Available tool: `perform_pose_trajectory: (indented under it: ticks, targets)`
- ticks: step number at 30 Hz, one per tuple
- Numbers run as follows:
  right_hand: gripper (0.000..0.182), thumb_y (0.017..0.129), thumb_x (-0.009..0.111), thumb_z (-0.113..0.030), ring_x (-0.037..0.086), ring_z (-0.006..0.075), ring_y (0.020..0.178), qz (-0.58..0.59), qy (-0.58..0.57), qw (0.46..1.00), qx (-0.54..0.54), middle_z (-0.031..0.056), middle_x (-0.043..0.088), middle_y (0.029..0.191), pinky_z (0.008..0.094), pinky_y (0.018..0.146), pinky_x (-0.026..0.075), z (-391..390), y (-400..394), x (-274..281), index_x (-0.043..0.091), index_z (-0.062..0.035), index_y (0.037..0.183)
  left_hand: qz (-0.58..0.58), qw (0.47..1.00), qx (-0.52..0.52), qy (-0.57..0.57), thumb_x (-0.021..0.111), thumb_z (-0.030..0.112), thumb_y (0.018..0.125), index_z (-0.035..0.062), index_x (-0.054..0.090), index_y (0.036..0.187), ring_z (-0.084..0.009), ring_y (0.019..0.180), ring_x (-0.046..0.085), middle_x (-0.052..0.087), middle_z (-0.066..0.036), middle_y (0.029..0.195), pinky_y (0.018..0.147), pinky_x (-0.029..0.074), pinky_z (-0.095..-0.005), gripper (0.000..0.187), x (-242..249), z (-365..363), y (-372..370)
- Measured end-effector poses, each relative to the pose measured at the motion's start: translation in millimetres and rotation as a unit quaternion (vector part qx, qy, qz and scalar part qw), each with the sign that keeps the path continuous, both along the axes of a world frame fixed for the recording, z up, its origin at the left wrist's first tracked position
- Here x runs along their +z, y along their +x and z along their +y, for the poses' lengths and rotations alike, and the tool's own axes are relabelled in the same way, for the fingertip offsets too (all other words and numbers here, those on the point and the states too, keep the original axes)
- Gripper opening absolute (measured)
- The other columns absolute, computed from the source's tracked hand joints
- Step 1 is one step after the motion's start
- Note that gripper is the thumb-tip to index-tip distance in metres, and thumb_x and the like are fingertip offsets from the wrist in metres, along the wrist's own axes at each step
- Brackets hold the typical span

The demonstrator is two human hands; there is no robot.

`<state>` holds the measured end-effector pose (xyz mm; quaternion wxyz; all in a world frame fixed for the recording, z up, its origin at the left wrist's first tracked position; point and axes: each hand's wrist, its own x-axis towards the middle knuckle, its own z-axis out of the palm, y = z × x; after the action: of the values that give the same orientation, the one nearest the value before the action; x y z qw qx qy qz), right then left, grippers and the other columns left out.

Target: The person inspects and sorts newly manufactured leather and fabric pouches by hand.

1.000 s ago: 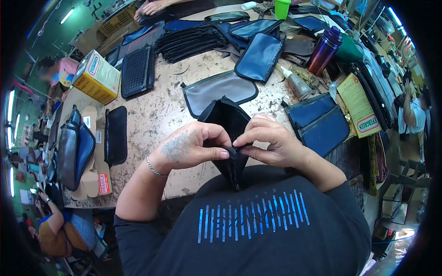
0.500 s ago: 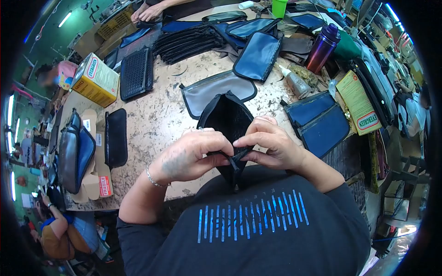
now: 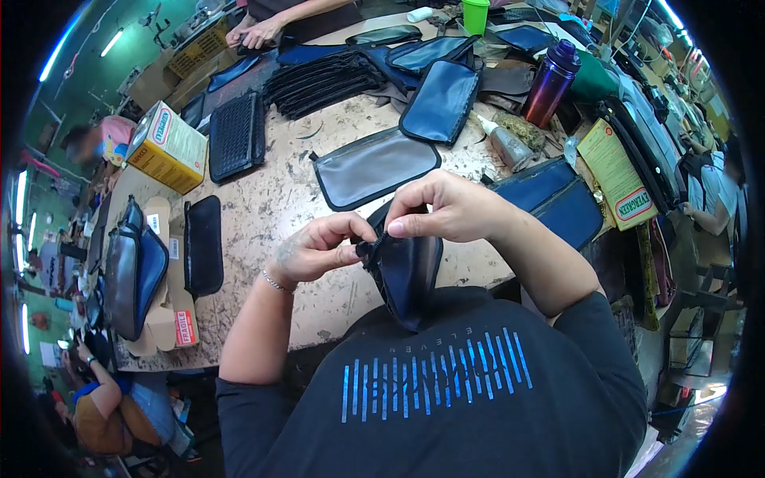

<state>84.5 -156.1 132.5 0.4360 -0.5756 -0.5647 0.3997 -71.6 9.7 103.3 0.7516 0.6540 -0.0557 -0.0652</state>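
Note:
A dark blue zipper pouch with black edging (image 3: 412, 271) hangs upright in front of my chest. My left hand (image 3: 319, 251), with a chain bracelet at the wrist, pinches its top left corner. Thumb and index finger of my right hand (image 3: 446, 209) close on the top edge beside it. The two fingertips nearly meet there, and the small detail between them is hidden. Just beyond the pouch, a grey zipper pouch (image 3: 378, 167) lies flat on the worn table (image 3: 263, 263). A blue pouch (image 3: 441, 99) overlaps its far right corner.
A stack of black pouches (image 3: 323, 84) lies at the back, near another person's hands (image 3: 259, 33). To the left stand a yellow can (image 3: 167, 147) and a cardboard box (image 3: 163, 319). On the right are a glue bottle (image 3: 508, 145), a purple bottle (image 3: 551, 84) and blue pouches (image 3: 558, 199).
The pouch has turned from showing its open mouth to showing its blue side. My right hand has risen and moved slightly left; both hands now pinch its top corner.

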Motion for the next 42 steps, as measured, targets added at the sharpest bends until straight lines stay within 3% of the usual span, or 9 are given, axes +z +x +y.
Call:
perform_pose_trajectory:
  ticks: [4, 6, 17, 20, 29, 32, 36, 38, 42]
  targets:
    - [0.021, 0.079, 0.058, -0.021, 0.051, 0.0124, 0.06, -0.014, 0.014, 0.999, -0.027, 0.0075, 0.057, 0.063, 0.0259, 0.059, 0.041, 6.7, -10.0, -2.2, 0.06, 0.0004, 0.081, -0.042, 0.998, 0.03, -0.046, 0.069, 0.034, 0.069, -0.0014, 0.052, 0.089, -0.0103, 0.075, 0.046, 0.051, -0.001, 0.081, 0.071, 0.038, -0.0237, 0.044, -6.9, 1.4, -3.9]
    - [0.022, 0.079, 0.056, -0.021, 0.051, 0.0139, 0.058, -0.061, -0.013, 0.996, -0.065, 0.0101, 0.056, 0.061, 0.0278, 0.056, 0.041, 7.1, -15.2, 0.0, 0.06, 0.0006, 0.078, -0.051, 0.99, 0.05, 0.125, 0.075, 0.041, 0.056, -0.0004, 0.052, 0.089, -0.0117, 0.076, 0.046, 0.05, -0.002, 0.082, 0.072, 0.038, -0.0255, 0.058, -6.6, -1.3, -6.2]
    - [0.028, 0.083, 0.053, -0.026, 0.054, 0.0187, 0.056, -0.078, 0.012, 0.995, -0.055, 0.0133, 0.056, 0.061, 0.0319, 0.053, 0.042, 4.9, -17.2, -5.7, 0.059, 0.0, 0.076, -0.169, 0.903, 0.252, 0.304, 0.058, 0.008, 0.078, -0.0001, 0.056, 0.079, -0.0095, 0.06, 0.047, 0.052, -0.005, 0.066, 0.056, 0.039, -0.023, 0.009, 15.6, -37.9, -7.5]
    - [0.028, 0.084, 0.051, -0.025, 0.055, 0.0147, 0.062, -0.044, -0.003, 0.998, -0.045, 0.0111, 0.058, 0.065, 0.0302, 0.057, 0.042, 6.9, -10.4, -10.5, 0.06, 0.0006, 0.08, -0.041, 0.911, 0.279, 0.302, 0.051, 0.009, 0.083, -0.0005, 0.055, 0.079, -0.0084, 0.057, 0.046, 0.051, -0.004, 0.061, 0.053, 0.039, -0.0229, 0.011, 24.3, -46.2, -10.7]
    - [0.024, 0.082, 0.054, -0.019, 0.055, 0.0105, 0.078, 0.155, -0.017, 0.988, -0.008, 0.0075, 0.062, 0.083, 0.0246, 0.074, 0.043, 3.3, -0.4, -17.4, 0.06, 0.0013, 0.093, -0.007, 0.945, 0.255, 0.206, 0.044, 0.021, 0.089, -0.0008, 0.054, 0.078, -0.006, 0.057, 0.04, 0.046, 0.0, 0.059, 0.052, 0.035, -0.0221, 0.026, 7.3, -39.6, -9.5]
    - [0.024, 0.078, 0.059, -0.017, 0.056, 0.0103, 0.076, 0.044, 0.014, 0.998, 0.041, 0.0072, 0.062, 0.082, 0.0246, 0.073, 0.044, 1.5, -0.4, -10.6, 0.06, 0.0016, 0.092, -0.024, 0.935, 0.254, 0.245, 0.043, 0.021, 0.09, -0.001, 0.053, 0.078, -0.0054, 0.058, 0.038, 0.045, 0.001, 0.06, 0.053, 0.035, -0.0222, 0.027, 9.0, -42.0, -9.8]
    - [0.018, 0.076, 0.062, -0.016, 0.052, 0.0083, 0.068, 0.022, -0.028, 0.999, 0.037, 0.0034, 0.06, 0.073, 0.0241, 0.064, 0.042, 1.5, -0.5, -10.0, 0.061, -0.0007, 0.084, -0.019, 0.94, 0.242, 0.238, 0.047, 0.022, 0.088, -0.0005, 0.055, 0.081, -0.0049, 0.061, 0.041, 0.048, 0.001, 0.063, 0.054, 0.037, -0.0213, 0.025, 9.5, -37.4, -11.4]
    - [0.018, 0.076, 0.062, -0.017, 0.051, 0.0079, 0.067, 0.034, -0.023, 0.999, 0.025, 0.0026, 0.06, 0.071, 0.0243, 0.062, 0.042, 1.5, 0.0, -15.8, 0.06, -0.0009, 0.083, -0.007, 0.979, 0.178, 0.099, 0.053, 0.022, 0.085, 0.0008, 0.056, 0.084, -0.0046, 0.064, 0.045, 0.052, 0.001, 0.068, 0.058, 0.039, -0.0202, 0.021, 10.7, -31.0, -12.1]
    - [0.018, 0.077, 0.062, -0.018, 0.051, 0.0083, 0.064, 0.052, -0.045, 0.998, 0.006, 0.0036, 0.059, 0.068, 0.0247, 0.061, 0.041, 0.3, -2.5, -11.7, 0.06, -0.0011, 0.081, 0.027, 0.976, 0.159, 0.146, 0.061, 0.015, 0.078, 0.0015, 0.057, 0.083, -0.0055, 0.067, 0.049, 0.056, -0.001, 0.072, 0.06, 0.041, -0.0205, 0.015, 14.0, -27.7, -11.3]
